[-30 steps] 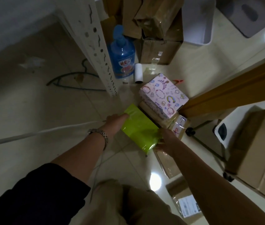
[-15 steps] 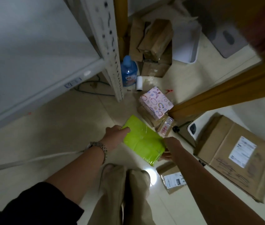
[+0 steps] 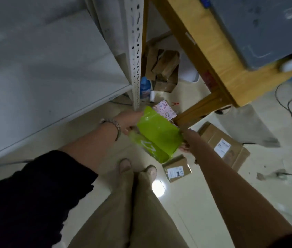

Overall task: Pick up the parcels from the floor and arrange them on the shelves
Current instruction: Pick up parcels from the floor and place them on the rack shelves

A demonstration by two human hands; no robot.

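Head view, looking down. Grips a green parcel (image 3: 156,135) with both hands, clear of the floor (image 3: 204,203) and tilted, with its upper corner toward the shelf post (image 3: 135,51). Clamps the left hand (image 3: 129,120) on the parcel's upper left edge; wears a bracelet (image 3: 114,123) on that wrist. Pinches the parcel's right edge with the right hand (image 3: 186,140), fingertips curled under it. Holds the parcel above and ahead of the two shoes (image 3: 125,164), in front of the shelf (image 3: 52,77) but on none of its boards. Shows a patterned box (image 3: 164,110) on the floor just beyond the parcel, partly hidden by it, beside the leg of a wooden table (image 3: 213,56). Shows a small brown parcel (image 3: 177,170) with a white label on the floor just below the right hand, and a large cardboard box (image 3: 223,145) with a label to the right of that forearm. Shows a blue bottle (image 3: 144,88) and a white roll (image 3: 152,95) at the foot of the post, with a pile of cardboard boxes (image 3: 164,68) behind them. Shows cables (image 3: 291,111) on the floor at far right.
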